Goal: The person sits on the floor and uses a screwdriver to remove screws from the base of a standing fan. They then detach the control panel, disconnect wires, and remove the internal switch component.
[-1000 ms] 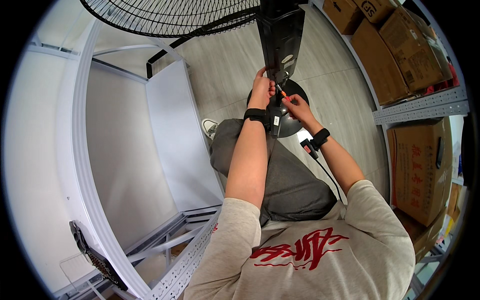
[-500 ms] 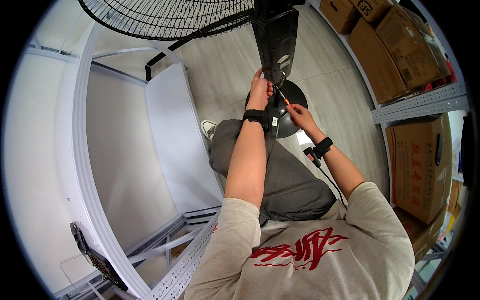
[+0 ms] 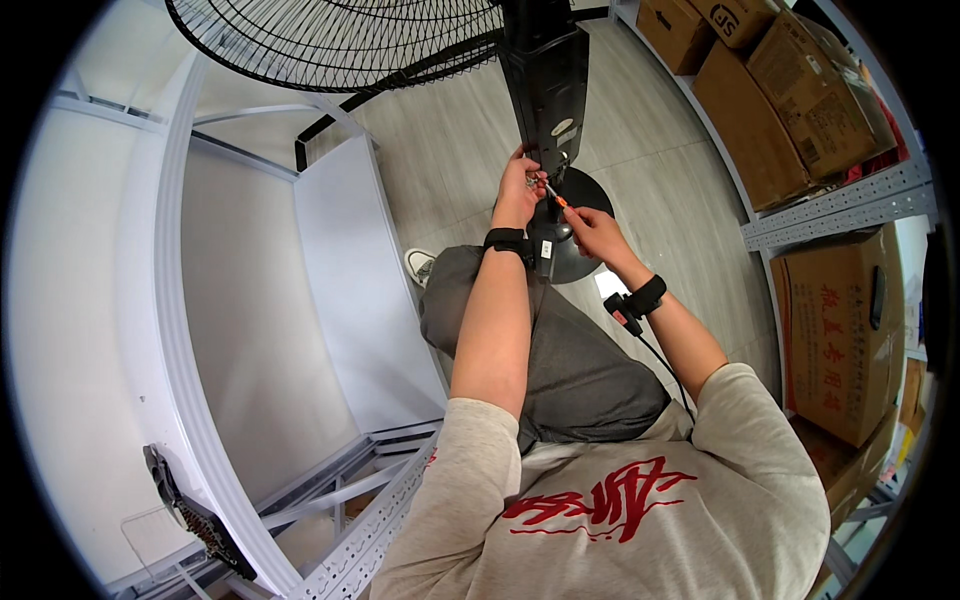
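A black pedestal fan stands before me, with its column box [image 3: 548,95] upright and its round base [image 3: 592,222] on the floor. My right hand [image 3: 598,236] is closed round the orange handle of a screwdriver [image 3: 561,201]. The shaft slants up and left to the fingers of my left hand [image 3: 519,190]. That hand is closed in a pinch just beside the lower end of the column. Something small and silvery shows at its fingertips, too small to name. The screwdriver's tip is hidden among these fingers.
The wire fan grille [image 3: 340,40] spreads across the upper left. A white metal shelf [image 3: 345,270] stands on my left. Along the right, a rack [image 3: 840,208] carries several cardboard boxes [image 3: 815,100]. A black strap device with a cable [image 3: 640,298] is on my right wrist.
My right hand has shifted slightly up and left, bringing the screwdriver's tip to my left fingers. My left hand's raised index finger has come down and curled in.
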`<act>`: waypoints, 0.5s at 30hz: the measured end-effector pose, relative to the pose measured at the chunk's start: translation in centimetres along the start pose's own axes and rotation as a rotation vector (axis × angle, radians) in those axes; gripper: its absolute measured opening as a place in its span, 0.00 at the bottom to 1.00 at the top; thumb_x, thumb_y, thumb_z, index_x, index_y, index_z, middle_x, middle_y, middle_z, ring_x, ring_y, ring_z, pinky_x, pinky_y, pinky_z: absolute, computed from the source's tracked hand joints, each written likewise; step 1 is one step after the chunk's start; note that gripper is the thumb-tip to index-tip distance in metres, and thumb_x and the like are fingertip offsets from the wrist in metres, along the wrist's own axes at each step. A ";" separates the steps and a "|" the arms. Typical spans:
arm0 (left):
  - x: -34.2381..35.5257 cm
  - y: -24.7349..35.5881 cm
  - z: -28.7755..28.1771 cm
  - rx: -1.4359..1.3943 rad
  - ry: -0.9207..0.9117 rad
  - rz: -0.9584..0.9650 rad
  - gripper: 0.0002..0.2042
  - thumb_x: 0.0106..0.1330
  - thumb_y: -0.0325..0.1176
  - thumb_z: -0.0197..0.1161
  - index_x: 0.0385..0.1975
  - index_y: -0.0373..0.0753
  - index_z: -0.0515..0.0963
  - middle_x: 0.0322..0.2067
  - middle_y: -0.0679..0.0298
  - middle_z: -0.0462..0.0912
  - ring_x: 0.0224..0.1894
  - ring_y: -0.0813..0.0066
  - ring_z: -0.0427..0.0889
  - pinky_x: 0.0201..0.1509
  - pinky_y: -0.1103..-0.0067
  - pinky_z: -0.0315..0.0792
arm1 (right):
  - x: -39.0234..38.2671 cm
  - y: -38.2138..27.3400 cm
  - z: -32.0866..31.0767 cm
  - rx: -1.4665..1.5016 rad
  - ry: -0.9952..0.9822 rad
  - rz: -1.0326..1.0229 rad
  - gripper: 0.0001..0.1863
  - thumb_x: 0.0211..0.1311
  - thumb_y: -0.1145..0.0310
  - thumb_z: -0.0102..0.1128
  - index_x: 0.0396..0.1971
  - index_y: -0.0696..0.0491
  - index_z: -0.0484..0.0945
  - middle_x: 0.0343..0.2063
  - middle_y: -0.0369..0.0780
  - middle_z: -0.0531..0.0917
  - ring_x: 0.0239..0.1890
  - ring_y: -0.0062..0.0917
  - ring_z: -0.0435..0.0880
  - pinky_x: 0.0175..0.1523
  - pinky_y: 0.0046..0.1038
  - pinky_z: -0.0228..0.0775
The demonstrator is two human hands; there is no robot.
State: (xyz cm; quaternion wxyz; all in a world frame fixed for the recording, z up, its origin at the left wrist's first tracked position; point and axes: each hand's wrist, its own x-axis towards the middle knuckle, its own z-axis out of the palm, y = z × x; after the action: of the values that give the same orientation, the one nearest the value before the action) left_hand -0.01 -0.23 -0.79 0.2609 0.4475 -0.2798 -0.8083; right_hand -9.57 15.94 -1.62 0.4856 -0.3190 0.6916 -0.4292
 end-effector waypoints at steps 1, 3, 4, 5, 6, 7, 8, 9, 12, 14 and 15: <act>0.2 -0.1 -0.2 0.000 0.005 0.013 0.29 0.55 0.24 0.51 0.61 0.51 0.65 0.26 0.60 0.73 0.26 0.71 0.73 0.26 0.79 0.67 | 0.1 -0.2 0.1 0.004 -0.007 0.003 0.21 0.66 0.51 0.53 0.35 0.56 0.81 0.13 0.33 0.75 0.13 0.17 0.75 0.19 0.21 0.64; 0.5 -0.3 -0.5 0.038 -0.028 0.035 0.30 0.55 0.21 0.52 0.62 0.51 0.64 0.27 0.59 0.74 0.26 0.72 0.73 0.26 0.79 0.68 | 0.2 -0.3 0.1 0.012 -0.020 0.010 0.21 0.66 0.51 0.52 0.35 0.56 0.81 0.14 0.33 0.75 0.13 0.17 0.74 0.18 0.21 0.64; 0.5 -0.3 -0.6 0.058 -0.045 0.044 0.31 0.55 0.20 0.52 0.62 0.50 0.64 0.27 0.59 0.74 0.27 0.72 0.73 0.27 0.79 0.68 | 0.2 -0.3 0.0 0.021 -0.030 0.016 0.21 0.67 0.51 0.52 0.35 0.56 0.81 0.14 0.33 0.75 0.13 0.17 0.74 0.18 0.21 0.64; 0.6 -0.3 -0.6 0.067 -0.050 0.046 0.32 0.55 0.18 0.52 0.62 0.50 0.63 0.27 0.59 0.74 0.27 0.72 0.73 0.27 0.79 0.68 | 0.3 -0.2 0.0 0.030 -0.041 0.022 0.21 0.67 0.51 0.52 0.35 0.56 0.81 0.14 0.33 0.75 0.13 0.17 0.75 0.18 0.21 0.64; 0.5 -0.3 -0.6 0.076 -0.058 0.047 0.32 0.55 0.17 0.52 0.63 0.50 0.63 0.28 0.58 0.74 0.27 0.72 0.73 0.27 0.79 0.69 | 0.3 -0.1 -0.1 0.038 -0.049 0.028 0.21 0.67 0.51 0.52 0.35 0.56 0.81 0.14 0.33 0.75 0.13 0.18 0.75 0.18 0.21 0.64; 0.4 -0.3 -0.5 0.085 -0.066 0.047 0.33 0.55 0.16 0.52 0.63 0.50 0.62 0.28 0.58 0.75 0.27 0.72 0.73 0.28 0.79 0.69 | 0.3 0.0 -0.3 0.053 -0.055 0.033 0.21 0.67 0.51 0.52 0.35 0.56 0.81 0.15 0.33 0.75 0.13 0.17 0.74 0.18 0.21 0.63; 0.3 -0.4 -0.4 0.100 -0.067 0.049 0.33 0.56 0.16 0.51 0.64 0.51 0.62 0.28 0.58 0.75 0.26 0.72 0.74 0.28 0.79 0.69 | 0.3 0.1 -0.4 0.069 -0.060 0.038 0.21 0.67 0.51 0.52 0.35 0.56 0.80 0.15 0.33 0.75 0.13 0.17 0.74 0.18 0.21 0.63; 0.2 -0.4 -0.3 0.115 -0.067 0.054 0.34 0.56 0.15 0.51 0.64 0.51 0.61 0.28 0.57 0.75 0.26 0.72 0.74 0.27 0.79 0.69 | 0.3 0.1 -0.6 0.084 -0.067 0.041 0.21 0.67 0.51 0.52 0.34 0.55 0.80 0.15 0.33 0.74 0.13 0.16 0.73 0.18 0.21 0.62; 0.0 -0.3 -0.2 0.106 -0.065 0.050 0.35 0.56 0.15 0.51 0.66 0.51 0.59 0.29 0.57 0.75 0.25 0.72 0.73 0.27 0.78 0.70 | -0.1 0.1 -1.2 0.067 -0.061 0.004 0.19 0.65 0.52 0.55 0.32 0.55 0.79 0.14 0.32 0.73 0.13 0.14 0.70 0.18 0.20 0.59; 0.0 -0.2 -0.3 0.083 -0.054 0.041 0.35 0.56 0.15 0.50 0.66 0.51 0.59 0.29 0.57 0.74 0.25 0.72 0.73 0.26 0.78 0.69 | -0.8 -0.1 -1.7 0.020 -0.065 -0.030 0.17 0.64 0.53 0.59 0.29 0.55 0.78 0.13 0.30 0.71 0.12 0.13 0.67 0.17 0.20 0.56; 0.0 -0.2 -0.4 0.070 -0.044 0.036 0.35 0.56 0.16 0.49 0.66 0.51 0.59 0.28 0.58 0.74 0.25 0.72 0.73 0.26 0.78 0.69 | -1.3 -0.4 -2.0 -0.006 -0.067 -0.046 0.17 0.63 0.54 0.60 0.27 0.54 0.77 0.13 0.30 0.70 0.12 0.12 0.66 0.17 0.19 0.55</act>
State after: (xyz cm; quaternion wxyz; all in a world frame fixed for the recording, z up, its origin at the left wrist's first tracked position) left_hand 0.31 -0.22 -1.09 0.2533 0.4332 -0.3215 -0.8030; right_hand -10.98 17.41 -0.40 0.4976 -0.3503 0.6686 -0.4274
